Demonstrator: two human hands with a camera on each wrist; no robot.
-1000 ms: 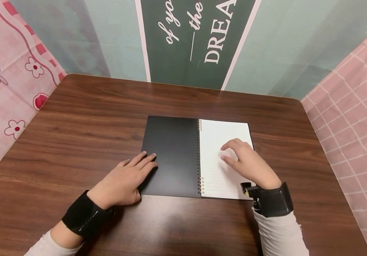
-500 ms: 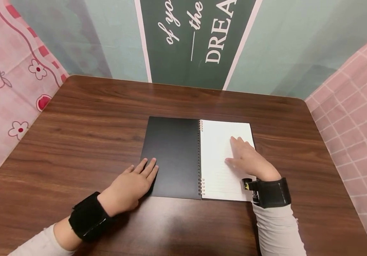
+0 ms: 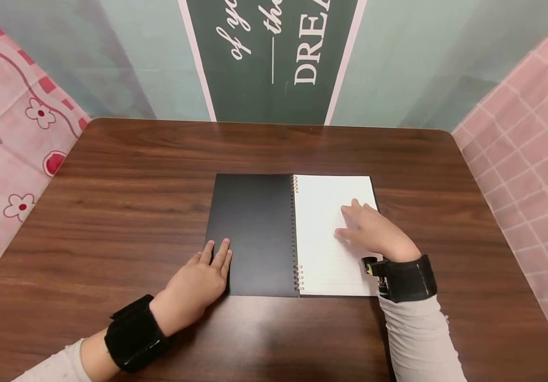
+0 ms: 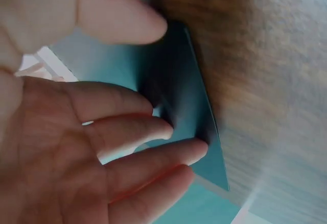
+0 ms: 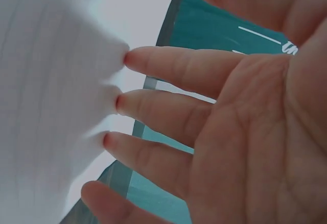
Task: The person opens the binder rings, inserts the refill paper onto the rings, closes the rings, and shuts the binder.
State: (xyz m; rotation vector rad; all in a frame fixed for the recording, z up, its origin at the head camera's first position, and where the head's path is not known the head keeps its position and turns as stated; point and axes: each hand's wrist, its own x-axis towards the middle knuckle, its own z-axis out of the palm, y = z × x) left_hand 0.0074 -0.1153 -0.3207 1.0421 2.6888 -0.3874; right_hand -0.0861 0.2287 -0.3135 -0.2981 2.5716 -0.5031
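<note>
A spiral notebook (image 3: 324,212) lies open on the table, its black cover (image 3: 257,228) on the left and a white lined page on the right. My left hand (image 3: 195,286) rests its fairly straight fingers on the lower left edge of the cover. In the left wrist view the fingertips (image 4: 196,150) touch the dark cover near its edge. Over the right page is my right hand (image 3: 374,231), fingers spread and extended. The right wrist view has several fingertips (image 5: 134,59) pressing on the white page (image 5: 46,81).
The notebook lies near the middle of a brown wood-grain table (image 3: 111,201). Behind the table's far edge hangs a green and pale blue backdrop (image 3: 274,63) with white lettering. Pink patterned cloths flank the left (image 3: 11,159) and right (image 3: 532,159) sides.
My right hand's fingers have gone from a loose curl to extended on the page, slightly up and right. My left hand has turned a little, its fingers pointing more away from me.
</note>
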